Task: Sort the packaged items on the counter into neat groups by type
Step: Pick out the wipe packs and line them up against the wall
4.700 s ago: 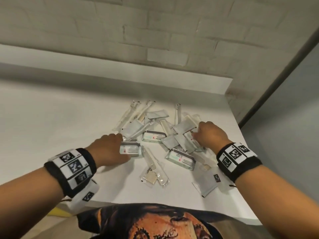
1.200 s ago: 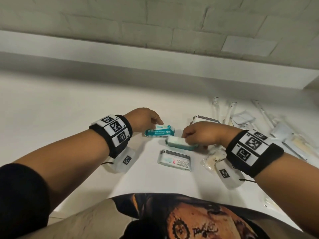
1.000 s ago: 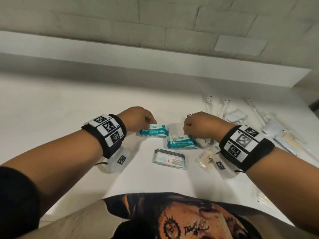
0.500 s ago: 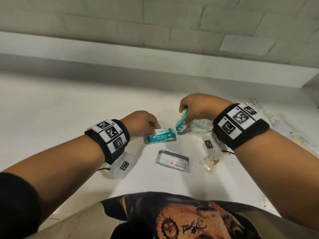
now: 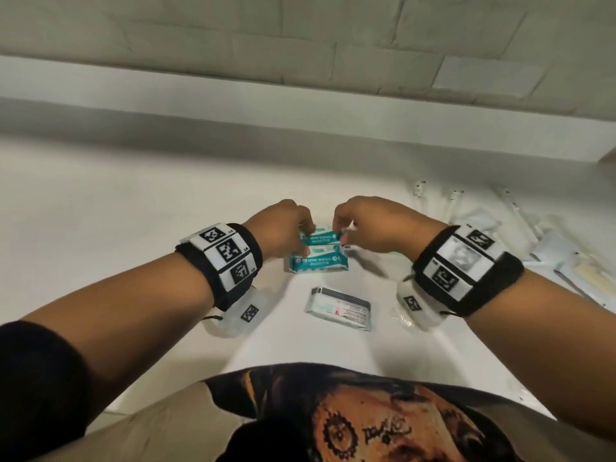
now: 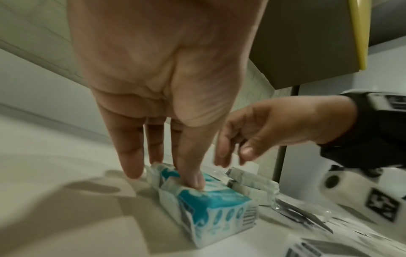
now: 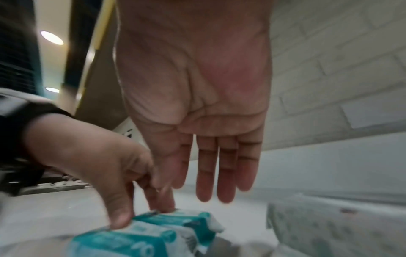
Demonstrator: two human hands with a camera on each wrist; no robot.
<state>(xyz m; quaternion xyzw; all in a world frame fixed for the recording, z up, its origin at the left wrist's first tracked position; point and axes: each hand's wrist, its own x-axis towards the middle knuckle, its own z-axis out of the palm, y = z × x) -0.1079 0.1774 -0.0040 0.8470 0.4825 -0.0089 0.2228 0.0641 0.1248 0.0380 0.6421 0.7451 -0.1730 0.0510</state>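
**Now stacking mini wipes**

Left hand (image 5: pixel 283 228) is pressing straight fingers onto the upper mini wipes pack (image 5: pixel 320 237), sitting atop a second pack (image 5: pixel 318 260) on the counter (image 5: pixel 133 201). Right hand (image 5: pixel 370 225) is hovering, fingers spread. Packs look light, soft, slippery; best pinched by the long sides.

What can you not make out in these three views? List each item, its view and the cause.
- Grey pack, head view: print too small to read.
- Clear packets, head view: cut off by the right edge, contents blurred.
- Far teal pack, head view: ends hidden under both hands.
- Pack, right wrist view: blurred, label unreadable.
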